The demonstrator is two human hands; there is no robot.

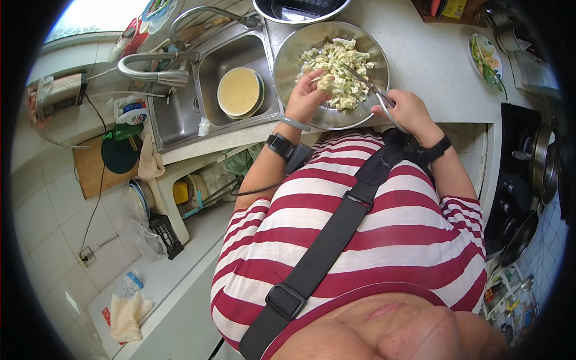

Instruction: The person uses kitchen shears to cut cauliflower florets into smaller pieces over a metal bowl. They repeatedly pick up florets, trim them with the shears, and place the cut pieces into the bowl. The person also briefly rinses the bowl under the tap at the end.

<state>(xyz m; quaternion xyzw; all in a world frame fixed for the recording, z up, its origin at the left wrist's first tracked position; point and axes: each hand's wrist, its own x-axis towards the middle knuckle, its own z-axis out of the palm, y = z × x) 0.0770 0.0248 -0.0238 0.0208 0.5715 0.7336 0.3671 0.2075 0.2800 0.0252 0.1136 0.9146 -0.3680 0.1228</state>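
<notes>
A wide stainless steel bowl [288,54] on the counter holds a heap of cut cauliflower florets [344,56]. Over the bowl's near left side, my left hand [306,95] grips a cauliflower piece [327,85] between thumb and fingers. My right hand [405,110] is at the bowl's right rim with its fingers around the handles of metal kitchen scissors [384,99]. The scissor blades point up and left across the florets, a little to the right of the held piece. Whether the blades touch any floret I cannot tell.
To the left is a double sink [173,112] with curved faucets and stacked bowls [240,92]. Behind the steel bowl stands another basin [301,20]. A plate with green onions [486,60] lies at the right, near a black gas stove [513,148] bearing pans.
</notes>
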